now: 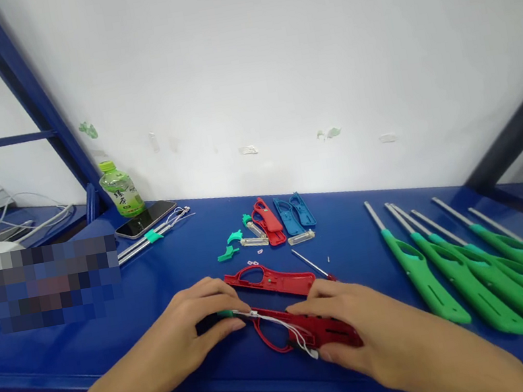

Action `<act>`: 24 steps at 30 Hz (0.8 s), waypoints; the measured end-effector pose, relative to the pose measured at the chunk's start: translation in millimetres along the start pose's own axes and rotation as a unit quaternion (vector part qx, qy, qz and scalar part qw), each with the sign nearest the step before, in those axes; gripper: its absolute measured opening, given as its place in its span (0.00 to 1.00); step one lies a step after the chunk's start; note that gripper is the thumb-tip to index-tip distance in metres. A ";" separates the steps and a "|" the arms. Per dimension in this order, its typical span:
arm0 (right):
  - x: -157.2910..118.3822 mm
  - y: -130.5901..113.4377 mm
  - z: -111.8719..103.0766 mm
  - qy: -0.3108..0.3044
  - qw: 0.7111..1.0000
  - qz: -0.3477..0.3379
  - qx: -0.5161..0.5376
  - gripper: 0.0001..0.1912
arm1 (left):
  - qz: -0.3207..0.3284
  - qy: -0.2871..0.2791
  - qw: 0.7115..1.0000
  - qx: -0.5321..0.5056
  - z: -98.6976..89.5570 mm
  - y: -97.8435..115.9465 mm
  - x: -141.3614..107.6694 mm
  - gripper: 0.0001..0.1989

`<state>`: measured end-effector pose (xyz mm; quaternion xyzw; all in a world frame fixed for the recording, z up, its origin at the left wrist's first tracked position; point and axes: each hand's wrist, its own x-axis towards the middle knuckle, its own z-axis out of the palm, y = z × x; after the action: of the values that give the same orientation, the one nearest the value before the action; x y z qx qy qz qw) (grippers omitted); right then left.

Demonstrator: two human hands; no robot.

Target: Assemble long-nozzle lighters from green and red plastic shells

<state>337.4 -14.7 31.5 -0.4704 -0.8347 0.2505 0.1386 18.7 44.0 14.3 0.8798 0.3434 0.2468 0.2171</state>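
Note:
Near the front edge of the blue table, my left hand (202,323) pinches a metal tube with a teal collar, mostly hidden under the fingers. White wires (283,323) run from it across a red lighter shell half (325,330). My right hand (346,315) grips that shell by its wide end, thumb below and fingers above. Just behind lies the other red shell half (280,281), open side up. A thin screwdriver (312,264) rests behind my right hand. Small white pieces (253,263) lie further back.
Green lighters (425,275) lie on the right. At the back are blue shells (289,215), a red shell (270,221), clear tanks (301,237) and teal parts (227,253). Back left: bottle (123,191), phone (145,219), taped metal tubes (142,244).

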 end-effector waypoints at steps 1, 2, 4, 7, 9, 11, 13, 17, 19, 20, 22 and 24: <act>-2.6 0.5 4.5 0.008 1.000 -0.002 -0.007 0.25 | 0.009 0.017 1.000 -0.004 3.0 -1.9 -3.3 0.09; -5.3 0.8 9.5 0.017 1.000 -0.005 -0.014 0.26 | 0.015 0.036 0.999 -0.006 5.8 -3.1 -6.3 0.10; -10.2 0.8 19.6 0.045 0.999 -0.012 -0.022 0.26 | 0.024 0.068 0.997 -0.005 10.3 -4.1 -9.8 0.11; -15.4 0.4 31.4 0.076 0.997 -0.008 0.003 0.25 | 0.031 0.079 0.996 -0.006 13.2 -4.2 -10.0 0.10; -17.2 0.1 35.2 0.083 0.996 0.005 0.040 0.23 | 0.029 0.080 0.996 -0.006 13.1 -4.1 -8.9 0.10; -18.0 -0.1 36.0 0.081 0.993 0.013 0.083 0.19 | 0.025 0.084 0.996 -0.002 12.3 -3.5 -8.3 0.10; -18.5 -0.2 35.3 0.082 0.990 0.012 0.113 0.17 | 0.025 0.090 0.996 0.005 11.7 -2.5 -8.5 0.09; -18.5 -0.2 34.3 0.096 0.987 0.004 0.129 0.14 | 0.029 0.096 0.995 0.019 11.9 -1.0 -9.3 0.09; -18.2 -0.1 34.3 0.099 0.986 0.002 0.131 0.13 | 0.031 0.096 0.995 0.022 12.4 -1.0 -9.4 0.09; -18.1 -0.1 34.3 0.099 0.986 0.001 0.131 0.13 | 0.032 0.095 0.995 0.023 12.5 -1.2 -9.5 0.09; -18.4 -0.4 34.3 0.101 0.986 0.001 0.130 0.13 | 0.033 0.094 0.995 0.025 12.7 -1.7 -9.6 0.09; -19.3 -0.9 34.9 0.108 0.986 0.006 0.128 0.13 | 0.034 0.093 0.995 0.025 12.7 -2.1 -9.9 0.09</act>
<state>330.5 -41.7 2.9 -0.4781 -0.7731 0.3034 0.2858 18.7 35.7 0.3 0.8695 0.3381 0.3259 0.1535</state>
